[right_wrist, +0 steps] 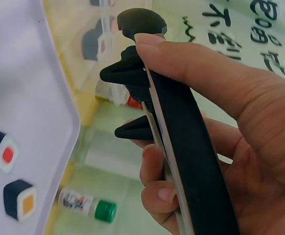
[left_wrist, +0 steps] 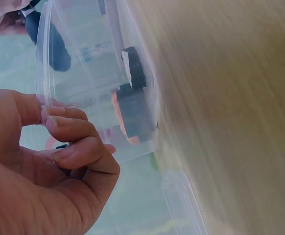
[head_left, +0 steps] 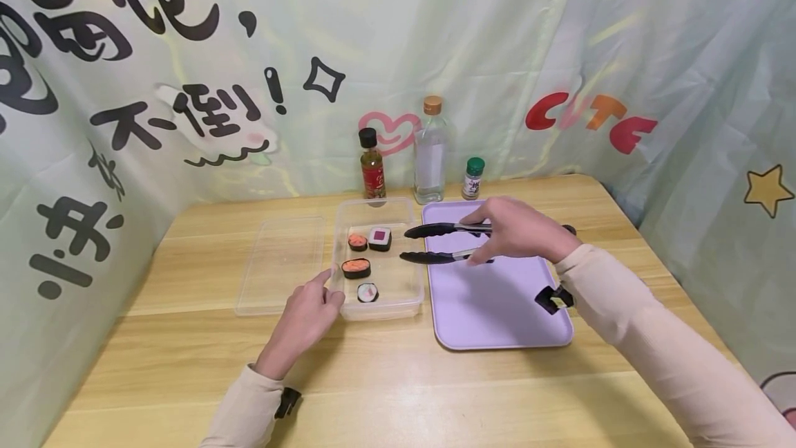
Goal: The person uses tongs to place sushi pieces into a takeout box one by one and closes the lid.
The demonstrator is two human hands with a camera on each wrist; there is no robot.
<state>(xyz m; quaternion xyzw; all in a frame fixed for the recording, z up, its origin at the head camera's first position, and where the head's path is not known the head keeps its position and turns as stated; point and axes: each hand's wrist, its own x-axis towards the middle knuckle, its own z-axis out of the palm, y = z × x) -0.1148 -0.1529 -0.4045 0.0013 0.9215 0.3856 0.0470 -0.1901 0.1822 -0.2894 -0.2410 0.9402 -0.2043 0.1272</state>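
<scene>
My left hand (head_left: 305, 320) pinches the left rim of a clear plastic container (head_left: 398, 311) between thumb and fingers. Inside lie several sushi pieces: two orange-topped ones, the nearer being larger (head_left: 356, 268), a square-filled roll (head_left: 380, 238) and a round roll (head_left: 367, 292). In my right hand (head_left: 516, 227) are black tongs (head_left: 435, 230), their arms spread with nothing between the tips, which reach over the container's right side. Below that hand lies a lilac tray (head_left: 497, 327). The right wrist view shows a red-centred roll (right_wrist: 3, 152) and an orange-centred roll (right_wrist: 20, 199) on it.
A clear lid (head_left: 282, 265) lies flat left of the container. Along the back stand a dark-capped sauce bottle (head_left: 373, 171), a tall clear bottle (head_left: 430, 157) and a green-capped shaker (head_left: 472, 180). Behind them hangs a printed curtain (head_left: 497, 33).
</scene>
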